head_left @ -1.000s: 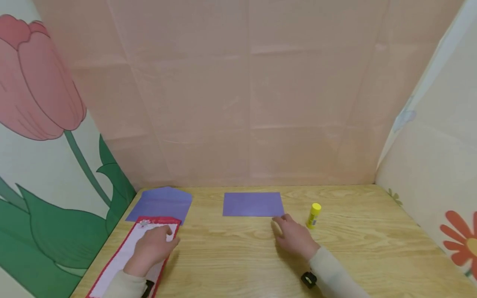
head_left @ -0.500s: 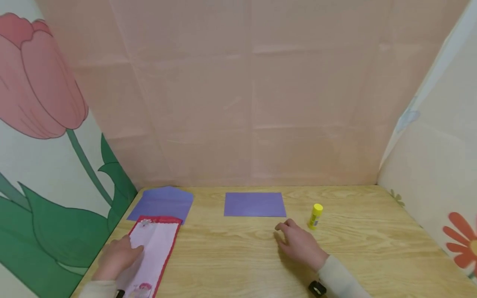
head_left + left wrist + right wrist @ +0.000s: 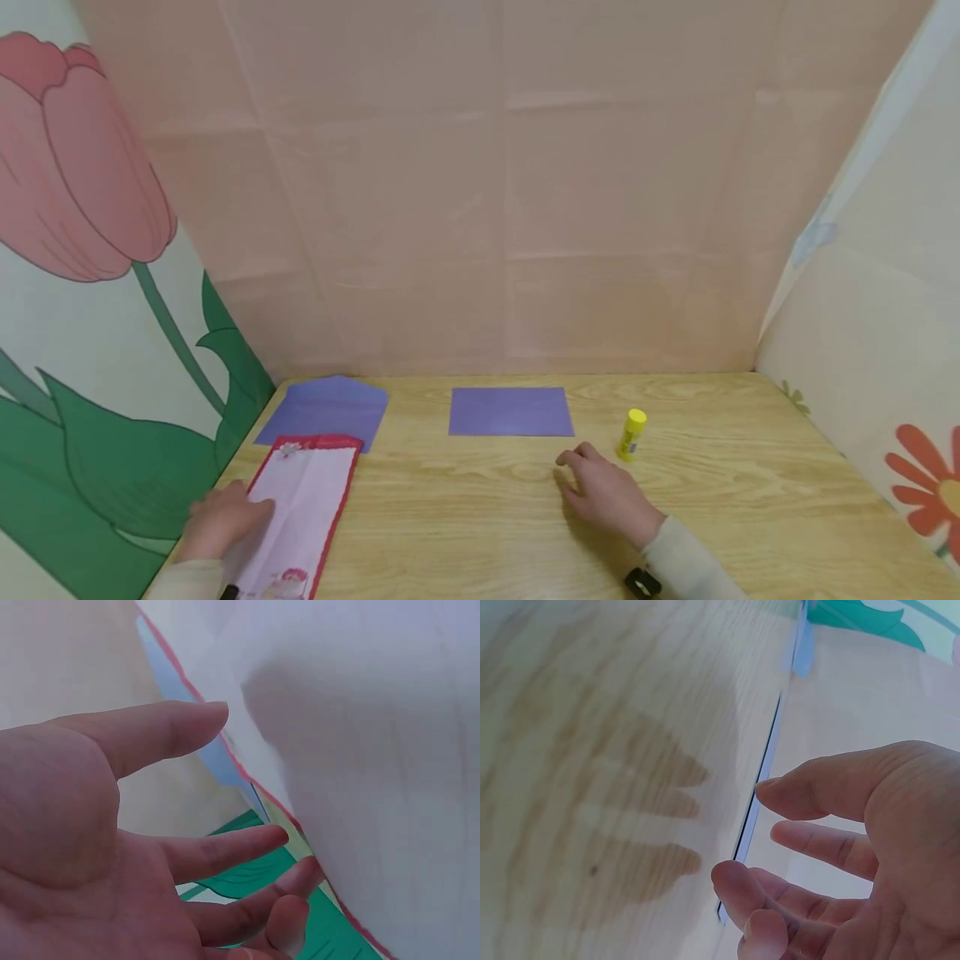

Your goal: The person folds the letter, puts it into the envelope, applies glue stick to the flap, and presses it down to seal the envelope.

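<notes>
My left hand (image 3: pixel 225 521) is at the left edge of a white, lightly creased sheet (image 3: pixel 311 487) of red-bordered letter paper, which has a small picture at its near end. In the left wrist view the thumb (image 3: pixel 176 733) stands apart from the fingers, with the fingertips close to the red border and nothing pinched. My right hand (image 3: pixel 611 500) hovers over the wooden table (image 3: pixel 450 517), fingers loosely bent and holding nothing, its shadow on the wood beneath. Ahead of it lies a flat purple rectangle (image 3: pixel 510 411), seen edge-on in the right wrist view.
A purple envelope (image 3: pixel 326 404) with its flap raised lies at the back left, partly under the letter paper's far end. Right of my right hand stands a yellow glue stick (image 3: pixel 632 435). A pinkish-brown backdrop (image 3: pixel 480 208) rises behind the table, with flower-printed panels on both sides.
My left hand has moved left and nearer from over the letter paper to its left edge, uncovering the sheet. My right hand has drawn back slightly from the purple rectangle.
</notes>
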